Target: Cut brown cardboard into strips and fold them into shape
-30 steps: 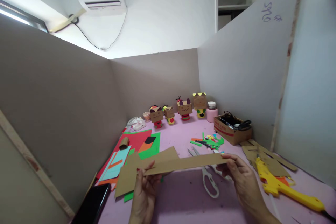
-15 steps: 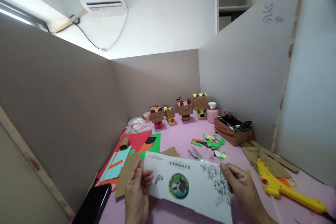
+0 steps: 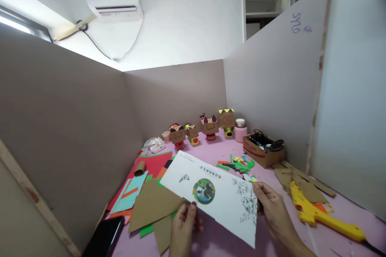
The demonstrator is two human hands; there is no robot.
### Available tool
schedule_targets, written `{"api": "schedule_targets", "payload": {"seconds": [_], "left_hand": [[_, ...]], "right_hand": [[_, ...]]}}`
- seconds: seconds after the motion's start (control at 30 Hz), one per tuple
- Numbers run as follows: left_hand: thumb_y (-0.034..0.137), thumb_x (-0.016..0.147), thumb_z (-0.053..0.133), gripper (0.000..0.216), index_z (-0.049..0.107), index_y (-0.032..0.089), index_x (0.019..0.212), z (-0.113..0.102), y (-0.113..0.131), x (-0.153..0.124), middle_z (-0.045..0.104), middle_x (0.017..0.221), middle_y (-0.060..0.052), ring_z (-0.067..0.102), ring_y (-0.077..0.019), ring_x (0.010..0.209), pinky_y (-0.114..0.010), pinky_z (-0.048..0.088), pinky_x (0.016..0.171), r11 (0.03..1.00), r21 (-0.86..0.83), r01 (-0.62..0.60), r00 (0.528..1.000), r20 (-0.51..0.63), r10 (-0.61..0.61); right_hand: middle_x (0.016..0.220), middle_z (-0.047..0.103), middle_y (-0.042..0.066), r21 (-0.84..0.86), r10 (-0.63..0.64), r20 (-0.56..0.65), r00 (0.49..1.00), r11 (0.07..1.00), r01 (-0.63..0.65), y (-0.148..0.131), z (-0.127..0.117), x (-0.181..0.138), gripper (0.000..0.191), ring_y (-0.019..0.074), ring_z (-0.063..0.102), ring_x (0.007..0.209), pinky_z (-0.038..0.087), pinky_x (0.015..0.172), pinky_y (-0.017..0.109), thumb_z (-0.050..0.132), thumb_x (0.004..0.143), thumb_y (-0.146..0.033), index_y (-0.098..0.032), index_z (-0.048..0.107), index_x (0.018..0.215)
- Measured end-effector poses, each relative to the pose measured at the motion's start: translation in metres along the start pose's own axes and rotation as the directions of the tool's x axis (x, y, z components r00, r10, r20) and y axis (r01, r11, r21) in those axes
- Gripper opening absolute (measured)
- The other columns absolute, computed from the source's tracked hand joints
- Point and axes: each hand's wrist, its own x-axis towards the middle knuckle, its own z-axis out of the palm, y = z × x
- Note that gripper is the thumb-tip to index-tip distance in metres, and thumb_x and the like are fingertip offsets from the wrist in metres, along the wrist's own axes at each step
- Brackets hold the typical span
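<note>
A white printed card (image 3: 223, 192), with a round bird picture, a butterfly and line-drawn flowers, is held tilted above the table. My right hand (image 3: 274, 209) pinches its right edge, thumb on the printed face. Below the lower edge, my left hand (image 3: 185, 225) has its thumb and fingers closed at the card's rim; its other fingers are curled and partly hidden. Brown cardboard pieces (image 3: 155, 204) and green paper lie just left of that hand. Scissors seen earlier are now hidden behind the card.
A yellow glue gun (image 3: 325, 219) lies at right beside cardboard scraps (image 3: 297, 182). A box of tools (image 3: 265, 152), a pink jar (image 3: 240, 130) and several cardboard figures (image 3: 210, 127) stand behind. Coloured scraps (image 3: 238, 164), paper sheets (image 3: 129, 192) and a phone (image 3: 104, 237) surround the hands.
My left hand has moved from the card's left edge to its lower edge. The card's left end has swung up, uncovering more brown cardboard. My right hand keeps its grip.
</note>
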Motion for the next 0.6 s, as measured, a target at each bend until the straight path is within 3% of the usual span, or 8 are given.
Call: {"api": "schedule_targets", "payload": {"seconds": [0.13, 0.23, 0.43, 0.6], "left_hand": [[0.049, 0.058, 0.071, 0.038, 0.054, 0.015, 0.054, 0.002, -0.006, 0.002, 0.062, 0.046, -0.001, 0.053, -0.0091, 0.038, -0.018, 0.035, 0.039, 0.992, -0.088, 0.09, 0.995, 0.055, -0.086], [0.045, 0.056, 0.074, 0.036, 0.054, 0.015, 0.056, -0.001, -0.006, 0.004, 0.059, 0.044, 0.001, 0.055, -0.0094, 0.04, -0.017, 0.036, 0.039, 0.989, -0.119, 0.085, 0.996, 0.024, -0.082], [0.05, 0.057, 0.071, 0.039, 0.055, 0.015, 0.06, -0.006, -0.005, 0.005, 0.056, 0.045, 0.006, 0.054, -0.0062, 0.039, -0.014, 0.034, 0.039, 0.978, -0.19, 0.089, 0.995, -0.035, -0.097], [0.05, 0.054, 0.073, 0.04, 0.056, 0.014, 0.057, -0.002, -0.006, 0.002, 0.059, 0.046, 0.003, 0.054, -0.0062, 0.039, -0.014, 0.035, 0.038, 0.973, -0.194, 0.129, 0.991, 0.041, -0.124]], "right_hand": [[0.041, 0.043, -0.01, 0.025, 0.047, 0.026, 0.999, 0.999, -0.047, 0.004, 0.001, -0.001, 0.036, 0.0044, 0.037, 0.036, 0.027, 0.036, 0.016, 0.064, 0.068, -0.053, -0.019, 0.053, 0.064], [0.036, 0.046, -0.01, 0.025, 0.098, 0.062, 0.993, 0.995, -0.099, 0.006, 0.0, -0.001, 0.04, 0.0039, 0.038, 0.033, 0.026, 0.035, 0.014, 0.066, 0.063, -0.057, -0.019, 0.055, 0.067], [0.033, 0.052, -0.008, 0.032, 0.176, 0.245, 0.953, 0.981, -0.19, 0.009, 0.001, -0.001, 0.039, 0.001, 0.035, 0.029, 0.022, 0.034, 0.012, 0.067, 0.065, -0.054, -0.017, 0.055, 0.066], [0.034, 0.051, -0.009, 0.084, 0.218, 0.268, 0.938, 0.965, -0.248, 0.014, 0.004, 0.0, 0.039, 0.0008, 0.034, 0.03, 0.02, 0.034, 0.012, 0.067, 0.066, -0.053, -0.018, 0.05, 0.064]]}}
